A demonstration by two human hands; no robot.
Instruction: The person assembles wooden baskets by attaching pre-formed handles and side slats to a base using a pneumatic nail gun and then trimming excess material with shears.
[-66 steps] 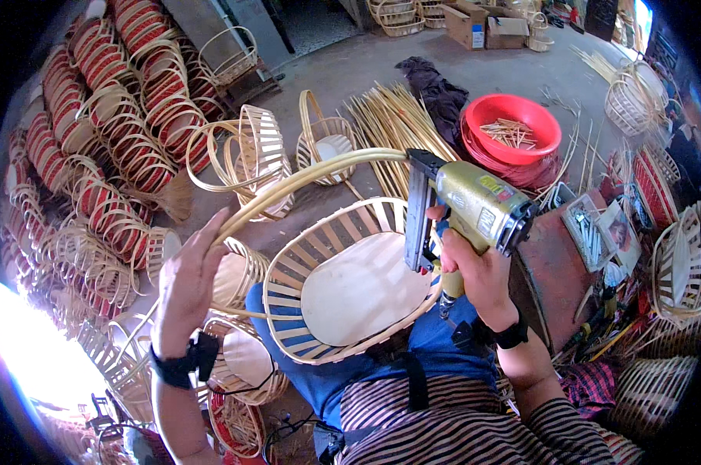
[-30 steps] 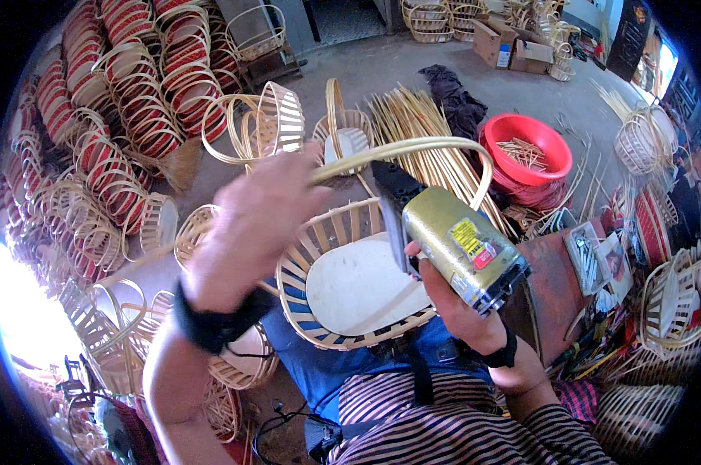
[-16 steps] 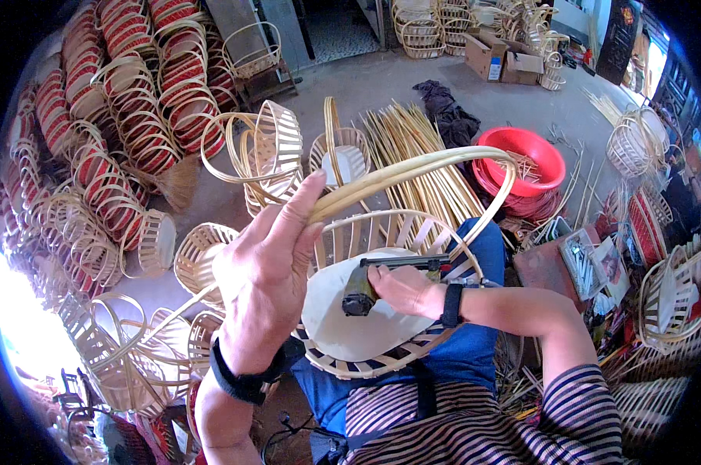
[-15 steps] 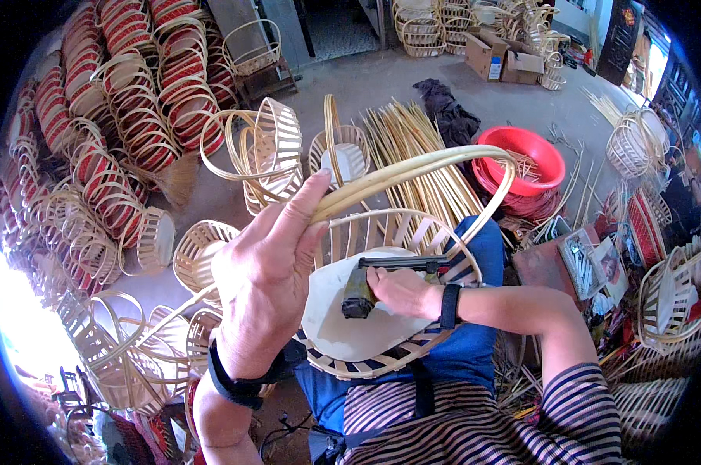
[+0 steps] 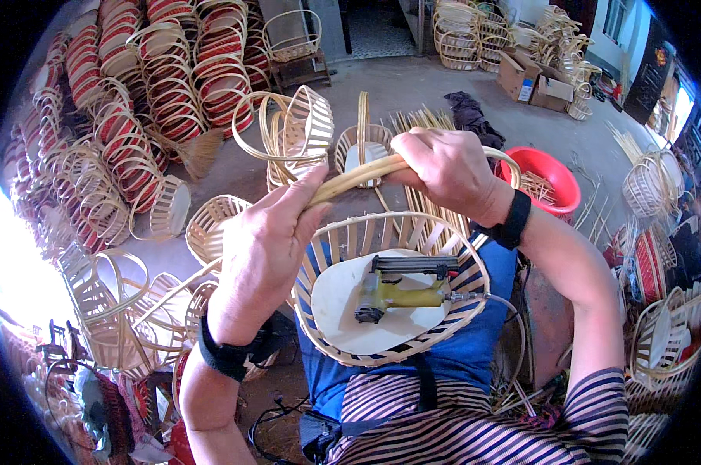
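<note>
An oval basket of pale wooden strips [image 5: 336, 302] rests on my lap, its solid base facing up. Over it arches a bent wooden handle [image 5: 358, 179] made of canes laid together. My left hand [image 5: 264, 256] is closed round the handle's left part. Further right along the same handle, my right hand [image 5: 453, 172] grips it too, fingers wrapped round. Inside the basket lies a yellow-green and black nail gun [image 5: 403, 294], untouched by either hand. An air hose [image 5: 519, 329] runs from its fitting over the basket's right rim.
Stacked red-banded baskets [image 5: 160, 70] fill the far left. Finished baskets [image 5: 300, 128] stand on the floor ahead, near a bundle of thin sticks [image 5: 426, 120]. A red basin [image 5: 556, 182] holds short wooden pieces at the right. Cardboard boxes [image 5: 519, 75] sit further back.
My right hand has let go of the nail gun, leaving it in the basket, and moved up to grip the handle. My left hand still holds the handle. The whole view has shifted slightly.
</note>
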